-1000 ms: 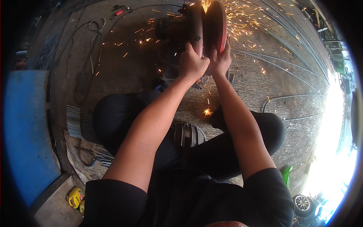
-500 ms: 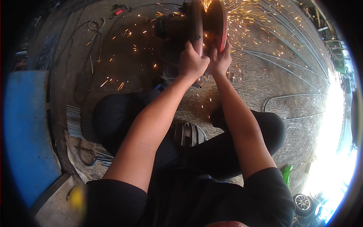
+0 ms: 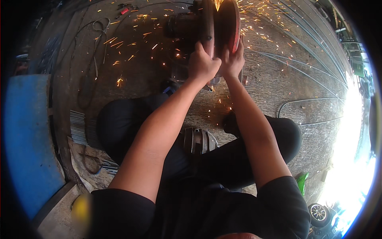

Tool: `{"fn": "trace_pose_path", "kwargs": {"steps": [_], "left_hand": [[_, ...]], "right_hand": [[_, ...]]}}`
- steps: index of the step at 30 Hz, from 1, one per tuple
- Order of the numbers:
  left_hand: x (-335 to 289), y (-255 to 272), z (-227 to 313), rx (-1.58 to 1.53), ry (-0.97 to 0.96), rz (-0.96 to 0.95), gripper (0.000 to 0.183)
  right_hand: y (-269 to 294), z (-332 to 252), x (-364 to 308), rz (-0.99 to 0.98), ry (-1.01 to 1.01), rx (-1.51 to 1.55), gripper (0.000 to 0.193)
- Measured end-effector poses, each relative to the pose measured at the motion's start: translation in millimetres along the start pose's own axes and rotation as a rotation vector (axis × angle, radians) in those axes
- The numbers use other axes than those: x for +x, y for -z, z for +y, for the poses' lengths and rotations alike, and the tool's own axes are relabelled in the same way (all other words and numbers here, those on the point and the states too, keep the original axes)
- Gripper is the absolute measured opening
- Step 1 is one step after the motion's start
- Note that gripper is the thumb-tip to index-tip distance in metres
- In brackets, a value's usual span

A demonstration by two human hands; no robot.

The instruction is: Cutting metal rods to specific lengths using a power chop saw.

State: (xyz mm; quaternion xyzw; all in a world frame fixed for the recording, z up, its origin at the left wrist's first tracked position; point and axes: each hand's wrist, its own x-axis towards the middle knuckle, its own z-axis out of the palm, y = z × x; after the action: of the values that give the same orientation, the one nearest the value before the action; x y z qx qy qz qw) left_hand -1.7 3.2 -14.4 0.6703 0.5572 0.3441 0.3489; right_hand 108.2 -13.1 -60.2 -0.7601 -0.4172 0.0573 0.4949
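Red-edged disc (image 3: 237, 31): right hand (image 3: 232, 63) grips it, left hand (image 3: 203, 65) clasps curved brown piece (image 3: 209, 30); best keep sparks (image 3: 218, 4) beyond fingertips.

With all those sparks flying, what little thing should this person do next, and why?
Perhaps ease the left hand and right hand slightly back toward the body. Both are bare, one on the brown curved piece, the other on the lower edge of the red-edged disc, while bright sparks burst at the top between those two parts.
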Motion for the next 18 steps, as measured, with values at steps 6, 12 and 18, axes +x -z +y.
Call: {"fn": "trace_pose_path", "kwargs": {"steps": [6, 12, 18], "left_hand": [[-1.2, 0.0, 0.6, -0.051, 0.006, -0.006, 0.047], [-2.7, 1.2, 3.1, -0.035, -0.008, -0.001, 0.046], [-3.4, -2.7, -4.2, -0.042, -0.007, -0.004, 0.05]], "right_hand": [[-0.4, 0.3, -0.7, 0.027, 0.035, 0.017, 0.054], [-0.5, 0.3, -0.7, 0.023, 0.029, 0.022, 0.055], [-3.5, 9.7, -2.6, -0.001, 0.004, 0.013, 0.056]]}}
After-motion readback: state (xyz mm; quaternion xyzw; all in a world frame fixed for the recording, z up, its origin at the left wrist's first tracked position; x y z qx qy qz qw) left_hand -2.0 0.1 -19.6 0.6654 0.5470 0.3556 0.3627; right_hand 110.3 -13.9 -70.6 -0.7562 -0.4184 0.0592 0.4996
